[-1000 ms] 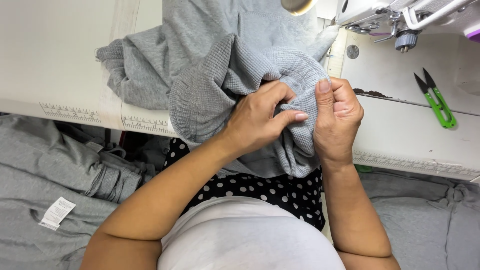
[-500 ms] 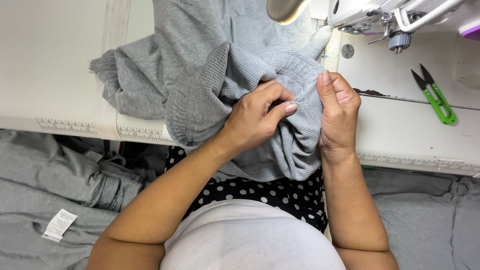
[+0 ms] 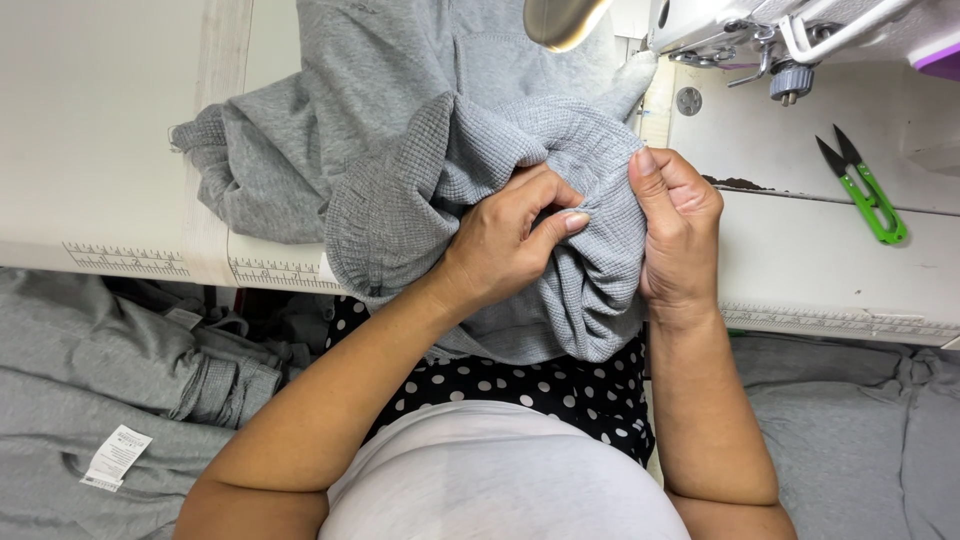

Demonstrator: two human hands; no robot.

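Surface: we see a white sewing table point(image 3: 110, 130); green thread snips point(image 3: 868, 192) at 2 o'clock.
Hands: left hand point(image 3: 505, 245) and right hand point(image 3: 678, 232) pinch the grey waffle-knit garment point(image 3: 480, 150) at centre.
Change: our view shifted slightly; the grip is unchanged.

White care label point(image 3: 115, 458) — on grey fabric point(image 3: 60, 400), lower left.

Open: bare table point(image 3: 100, 150) to the far left | Blocked centre: heaped grey garment point(image 3: 400, 130) spilling over the table's front edge | Blocked upper right: sewing machine head point(image 3: 790, 40) overhanging | Loose obstacle right: green thread snips point(image 3: 865, 190) lying flat
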